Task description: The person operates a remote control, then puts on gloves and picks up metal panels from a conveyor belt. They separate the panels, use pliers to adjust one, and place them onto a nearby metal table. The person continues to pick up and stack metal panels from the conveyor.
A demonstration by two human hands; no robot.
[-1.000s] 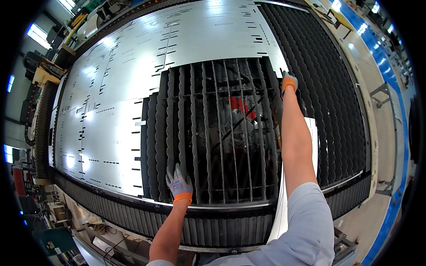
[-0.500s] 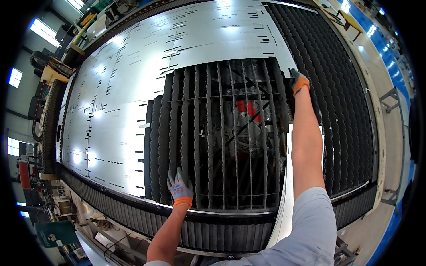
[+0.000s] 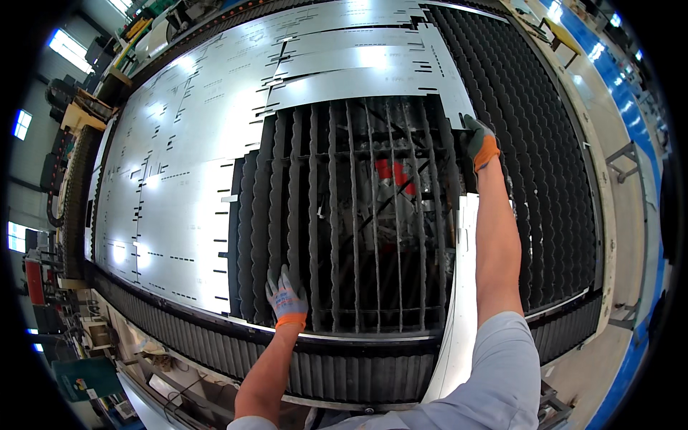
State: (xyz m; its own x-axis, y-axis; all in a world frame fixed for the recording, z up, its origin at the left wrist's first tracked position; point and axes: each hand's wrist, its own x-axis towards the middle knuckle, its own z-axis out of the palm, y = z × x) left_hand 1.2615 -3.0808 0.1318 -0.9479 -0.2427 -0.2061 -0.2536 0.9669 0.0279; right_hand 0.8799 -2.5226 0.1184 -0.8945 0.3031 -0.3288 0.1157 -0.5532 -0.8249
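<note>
My right hand (image 3: 481, 145), in a grey glove with an orange cuff, is closed on the near end of a long narrow sheet-metal strip (image 3: 449, 82) at the far right. The strip runs away from me beside several cut metal panels (image 3: 351, 82). On the scalloped support slats (image 3: 333, 236) near the front edge lies my left hand (image 3: 288, 299), gloved alike, its fingers spread and holding nothing. Another bright strip (image 3: 466, 251) lies under my right forearm, partly hidden by it.
Large slotted metal sheets (image 3: 165, 215) cover the left of the cutting bed. Through the slats, scrap and a red object (image 3: 394, 175) show below. Dark slats (image 3: 552, 186) fill the right side. Ribbed bellows (image 3: 351, 376) line the front. A yellow stool (image 3: 561, 41) stands beyond.
The strip in my right hand has shifted slightly, and dark gaps now show between it and the panels at the back. My left hand stays on the slats.
</note>
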